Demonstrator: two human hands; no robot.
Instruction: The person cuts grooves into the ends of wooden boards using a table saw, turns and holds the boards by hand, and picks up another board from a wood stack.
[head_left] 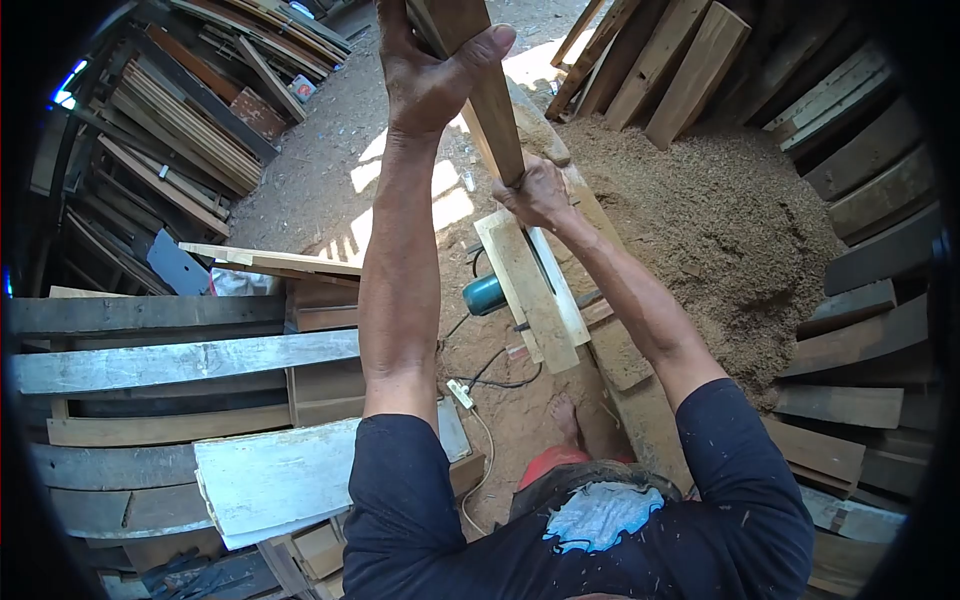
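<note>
A long wooden board [492, 115] is held up in front of me, tilted, its far end beyond the top edge of the view. My left hand [435, 85] grips it high up, the thumb lying across its face. Lower down, my right hand [540, 192] is closed around the board's near end. Just below that hand is a power tool with a green motor housing [485, 295], set under a pale wooden top [530, 290]. A dark slot runs along this top. Whether the board touches the top I cannot tell.
Sawdust [720, 230] is heaped on the right, beside a long wooden beam [640, 400]. Stacked planks [180, 315] fill the left, and more boards [695, 75] lean at the back right. A power strip [461, 394] and its cable lie near my bare foot [565, 418].
</note>
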